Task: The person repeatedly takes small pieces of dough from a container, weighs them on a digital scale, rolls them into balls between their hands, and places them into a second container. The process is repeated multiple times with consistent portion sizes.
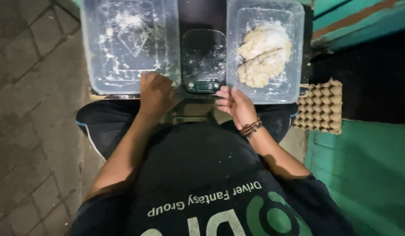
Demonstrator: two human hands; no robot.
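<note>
The left hand (155, 92) lies flat, palm down, on the near rim of the left tub (102, 65). Its fingers are closed together and hold nothing. The right hand (235, 104) is half open with curled fingers. It touches the near edge of the right tub (294, 52) but grips nothing. A bead band (251, 128) sits on that wrist.

The left tub is clear and has only bits of flour (128, 22) in it. The right tub holds two lumps of dough (263, 54), dusted white. A small dark scale (203, 61) stands between the tubs. All three sit on a dark counter (201, 13). An egg tray (321, 107) lies to the right, near the right tub. Bricks (32, 109) cover the floor on the left.
</note>
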